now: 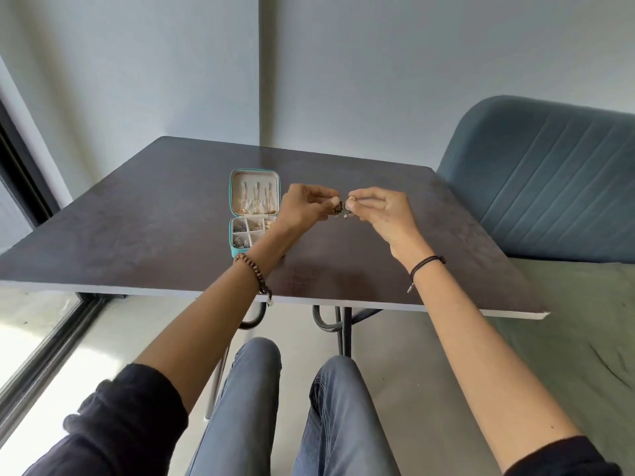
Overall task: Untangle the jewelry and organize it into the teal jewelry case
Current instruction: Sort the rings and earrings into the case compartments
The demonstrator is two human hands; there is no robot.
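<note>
knees: jeans (254, 407) sit below the table's near edge, out of the work.
table (137, 218): dark top; both forearms hang above it, not resting.
left hand (302, 207): thumb and fingertips pinch the dark end of the tangle.
right hand (381, 211): pinches the other end, by a small gold loop.
tangle (342, 209): held in the air between the two hands, just right of the case; too small to tell the pieces apart.
doing it well: i'd ease the knot loose with small wiggles, not pull outward, and work lower over the table in case a piece drops.
case (237, 253): open, chains in the lid, some compartments filled; the left wrist hides its right side.
</note>
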